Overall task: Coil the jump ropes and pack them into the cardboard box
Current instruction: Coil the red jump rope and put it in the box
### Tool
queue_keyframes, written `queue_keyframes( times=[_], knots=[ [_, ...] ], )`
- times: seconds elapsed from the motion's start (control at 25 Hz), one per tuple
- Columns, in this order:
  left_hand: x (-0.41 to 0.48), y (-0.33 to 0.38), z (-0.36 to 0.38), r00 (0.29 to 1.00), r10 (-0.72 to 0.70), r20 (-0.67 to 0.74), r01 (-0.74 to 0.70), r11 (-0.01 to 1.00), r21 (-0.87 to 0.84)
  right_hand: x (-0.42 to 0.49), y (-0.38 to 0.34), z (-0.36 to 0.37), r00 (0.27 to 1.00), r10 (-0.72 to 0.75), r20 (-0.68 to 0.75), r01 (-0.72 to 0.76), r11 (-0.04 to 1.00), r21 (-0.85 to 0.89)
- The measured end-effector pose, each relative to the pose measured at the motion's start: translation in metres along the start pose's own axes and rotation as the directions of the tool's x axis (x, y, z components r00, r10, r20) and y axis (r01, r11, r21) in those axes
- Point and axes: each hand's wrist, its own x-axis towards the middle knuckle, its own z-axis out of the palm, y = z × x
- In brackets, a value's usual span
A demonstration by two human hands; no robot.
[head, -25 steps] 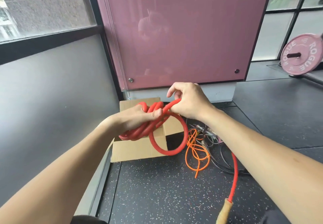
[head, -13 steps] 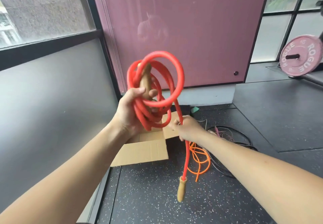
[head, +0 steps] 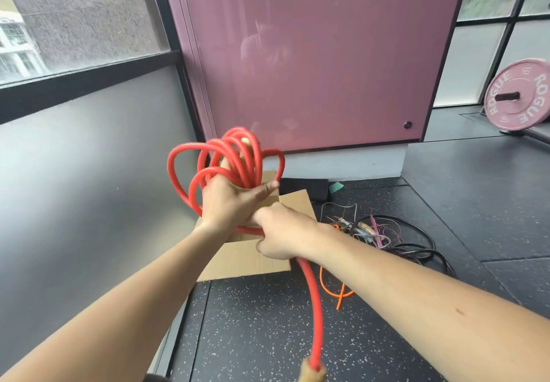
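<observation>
Seen from my head, the worry is the loops. The red jump rope (head: 226,155) is bunched unevenly above my left hand (head: 229,200), with some turns splaying wide to the left. If my grip slackens, I judge they would spring apart and need coiling again.

The free tail runs down from my right hand (head: 282,232) to the wooden handle (head: 311,372) at the bottom edge of view. That hanging weight could drag turns out of the bundle. It could also swing into the orange rope (head: 336,289) and the dark tangle of ropes (head: 401,238), which lie on the floor (head: 268,322) just right of the cardboard box (head: 247,258).

My left hand is raised over the open box with its back toward me. Its thumb stretches rightward across the bundle, and its fingers are hidden behind the loops they hold. My right hand sits just below, touching it, with fingers curled round the tail. Both forearms reach forward.
</observation>
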Motion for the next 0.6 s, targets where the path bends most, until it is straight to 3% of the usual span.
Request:
queue_keyframes(
  times=[0.04,0.12,0.2,0.28,0.44,0.6],
  knots=[
    [0.002,-0.002,-0.001,0.997,0.051,0.06,-0.058,0.992,0.113,-0.003,-0.001,-0.009,0.996,-0.023,-0.092,0.017,0.998,-0.068],
    [0.01,-0.013,-0.005,0.984,-0.017,0.176,-0.015,0.984,0.179,-0.009,0.004,-0.026,0.967,-0.05,-0.251,0.004,0.984,-0.181],
    [0.015,-0.022,-0.012,0.942,-0.168,0.29,0.156,0.986,0.066,-0.014,0.022,-0.042,0.937,-0.036,-0.347,-0.044,0.974,-0.221],
    [0.011,-0.023,-0.019,0.881,-0.243,0.406,0.29,0.955,-0.059,-0.016,0.042,-0.051,0.909,0.02,-0.417,-0.082,0.988,-0.131],
    [0.005,-0.009,-0.016,0.814,-0.126,0.567,0.126,0.991,0.038,-0.015,0.04,-0.046,0.906,-0.111,-0.408,0.051,0.987,-0.155],
    [-0.005,0.002,-0.009,0.649,-0.108,0.753,0.086,0.994,0.068,-0.015,0.046,-0.051,0.896,-0.14,-0.421,0.099,0.988,-0.118]
  ],
)
